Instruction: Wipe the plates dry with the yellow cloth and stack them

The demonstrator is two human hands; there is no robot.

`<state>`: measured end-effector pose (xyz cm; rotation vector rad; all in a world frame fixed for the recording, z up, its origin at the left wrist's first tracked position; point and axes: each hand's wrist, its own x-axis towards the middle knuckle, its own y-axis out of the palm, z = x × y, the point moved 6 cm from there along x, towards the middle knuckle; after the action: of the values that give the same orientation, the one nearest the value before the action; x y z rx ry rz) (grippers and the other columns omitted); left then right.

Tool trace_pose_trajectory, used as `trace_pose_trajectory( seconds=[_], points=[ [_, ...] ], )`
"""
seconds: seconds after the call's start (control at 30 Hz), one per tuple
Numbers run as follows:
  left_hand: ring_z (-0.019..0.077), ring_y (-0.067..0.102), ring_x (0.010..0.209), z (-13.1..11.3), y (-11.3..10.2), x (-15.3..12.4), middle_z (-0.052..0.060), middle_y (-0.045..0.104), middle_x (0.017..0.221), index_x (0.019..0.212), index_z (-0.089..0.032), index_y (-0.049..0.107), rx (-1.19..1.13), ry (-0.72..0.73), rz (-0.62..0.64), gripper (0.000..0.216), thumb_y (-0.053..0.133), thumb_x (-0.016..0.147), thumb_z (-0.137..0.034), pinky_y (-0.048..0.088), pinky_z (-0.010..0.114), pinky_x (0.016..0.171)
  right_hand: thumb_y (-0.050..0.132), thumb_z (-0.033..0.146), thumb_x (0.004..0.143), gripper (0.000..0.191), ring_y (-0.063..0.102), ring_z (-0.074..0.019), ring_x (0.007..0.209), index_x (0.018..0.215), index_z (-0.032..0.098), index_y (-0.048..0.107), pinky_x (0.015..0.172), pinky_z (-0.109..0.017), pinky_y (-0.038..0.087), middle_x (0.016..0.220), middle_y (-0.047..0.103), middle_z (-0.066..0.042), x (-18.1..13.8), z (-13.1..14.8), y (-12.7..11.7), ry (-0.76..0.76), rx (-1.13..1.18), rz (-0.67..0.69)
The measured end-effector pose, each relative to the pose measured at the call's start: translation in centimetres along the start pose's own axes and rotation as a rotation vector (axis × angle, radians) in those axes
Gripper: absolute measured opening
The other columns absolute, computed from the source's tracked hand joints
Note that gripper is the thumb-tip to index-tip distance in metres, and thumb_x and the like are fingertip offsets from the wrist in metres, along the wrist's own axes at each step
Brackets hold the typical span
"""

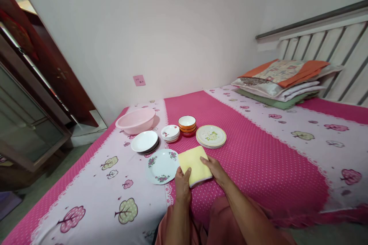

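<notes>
A folded yellow cloth (195, 165) is held up between both hands, just above the bed and close to my lap. My left hand (183, 183) grips its lower left side, thumb on top. On the right edge, my right hand (213, 168) pinches it with the thumb over the upper face. Left of the cloth lies a large white plate (162, 166) with purple flower sprigs, partly overlapped by the cloth's edge. Beyond it stand a stack of small flowered dishes (170, 133), orange bowls (187, 123) and a pile of cream plates (211, 136) with a green motif.
A pile of white and dark plates (144, 141) sits left of the small dishes, with a pink basin (136, 121) behind it. Folded bedding and pillows (283, 78) lie at the far right by the bed rail. The patterned bedspread (258, 160) meets a white wall.
</notes>
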<state>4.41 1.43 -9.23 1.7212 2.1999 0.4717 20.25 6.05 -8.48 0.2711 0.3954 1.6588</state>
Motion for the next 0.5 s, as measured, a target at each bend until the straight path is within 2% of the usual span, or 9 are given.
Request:
trace_pose_trajectory(
  seconds=[0.13, 0.23, 0.3, 0.4, 0.5],
  points=[
    [0.0264, 0.075, 0.091, 0.2, -0.6, 0.2, 0.01, 0.078, 0.104, 0.102, -0.02, 0.065, 0.044, 0.052, -0.074, 0.05, 0.087, 0.068, -0.05, 0.058, 0.044, 0.086, 0.097, 0.041, 0.054, 0.057, 0.077, -0.0293, 0.076, 0.098, 0.011, 0.077, 0.073, -0.039, 0.061, 0.09, 0.082, -0.013, -0.9, 0.3, 0.3, -0.004, -0.035, 0.06],
    [0.0236, 0.072, 0.089, -0.1, -0.7, 0.2, 0.006, 0.076, 0.098, 0.098, -0.021, 0.063, 0.085, 0.111, -0.147, 0.046, 0.083, 0.072, -0.053, 0.056, 0.039, 0.085, 0.095, 0.046, 0.058, 0.056, 0.076, -0.0296, 0.08, 0.099, 0.011, 0.077, 0.074, -0.039, 0.061, 0.093, 0.082, -0.012, -0.8, 0.3, 0.2, -0.058, -0.05, -0.005],
    [0.0244, 0.072, 0.092, -0.5, -0.3, 0.1, 0.007, 0.076, 0.101, 0.1, -0.021, 0.063, 0.089, 0.125, -0.153, 0.046, 0.08, 0.076, -0.055, 0.057, 0.039, 0.086, 0.092, 0.05, 0.062, 0.056, 0.076, -0.0312, 0.086, 0.102, 0.012, 0.077, 0.076, -0.039, 0.061, 0.099, 0.082, -0.013, -0.6, 0.4, 0.3, -0.09, -0.047, -0.044],
    [0.0288, 0.073, 0.104, -1.3, 0.7, -0.2, 0.012, 0.076, 0.116, 0.114, -0.02, 0.063, 0.073, 0.098, -0.049, 0.051, 0.08, 0.078, -0.052, 0.058, 0.043, 0.092, 0.091, 0.051, 0.066, 0.058, 0.076, -0.0325, 0.095, 0.108, 0.014, 0.076, 0.082, -0.04, 0.061, 0.107, 0.081, -0.013, -0.5, 0.7, 0.6, -0.098, -0.01, -0.048],
    [0.0325, 0.072, 0.113, -1.9, 1.5, -0.5, 0.015, 0.075, 0.122, 0.128, -0.019, 0.06, 0.081, 0.086, 0.084, 0.065, 0.087, 0.074, -0.042, 0.056, 0.047, 0.098, 0.09, 0.051, 0.068, 0.058, 0.078, -0.033, 0.094, 0.11, 0.014, 0.074, 0.085, -0.042, 0.061, 0.105, 0.081, -0.014, -0.8, 1.1, 1.2, -0.04, 0.061, 0.01]
  ],
)
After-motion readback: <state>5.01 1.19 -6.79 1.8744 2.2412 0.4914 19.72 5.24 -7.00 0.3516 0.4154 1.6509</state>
